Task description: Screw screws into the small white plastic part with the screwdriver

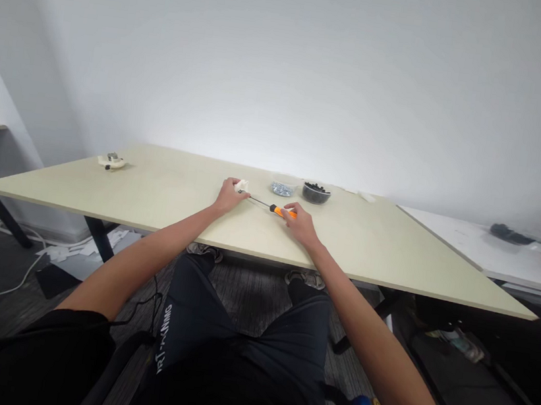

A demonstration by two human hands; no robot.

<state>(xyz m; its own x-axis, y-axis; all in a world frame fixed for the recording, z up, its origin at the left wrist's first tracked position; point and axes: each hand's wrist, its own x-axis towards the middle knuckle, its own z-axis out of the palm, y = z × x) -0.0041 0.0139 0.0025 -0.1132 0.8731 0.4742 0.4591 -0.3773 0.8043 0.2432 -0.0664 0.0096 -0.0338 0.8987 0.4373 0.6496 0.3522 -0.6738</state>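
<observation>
A: In the head view, how do the main things line up?

B: The screwdriver (272, 208) points left, toward the small white part (241, 186). It lies long from right to left. Its orange handle (280, 212) is on the right, a bit nearer, and its other end is on the left, a bit farther.

A: Which hand is closer to the white part?

B: The left hand (228, 195). Its fingers are closed around the part, which pokes out at their far right side. The right hand (302, 222) is over to the right, with the metal rod (259, 201) in between.

A: And the right fingers?

B: They hold the orange handle. From them, the white part is to the left and a little far.

A: Does the tip touch the part?

B: I can't tell. The left fingers are right there, and it's too small.

A: What else is close?

B: On the table (344, 245), just past the screwdriver, sit a clear tub (295, 182) of silver bits (283, 190) and, right beside it, a clear bowl (315, 198) of black pieces (316, 187).
</observation>
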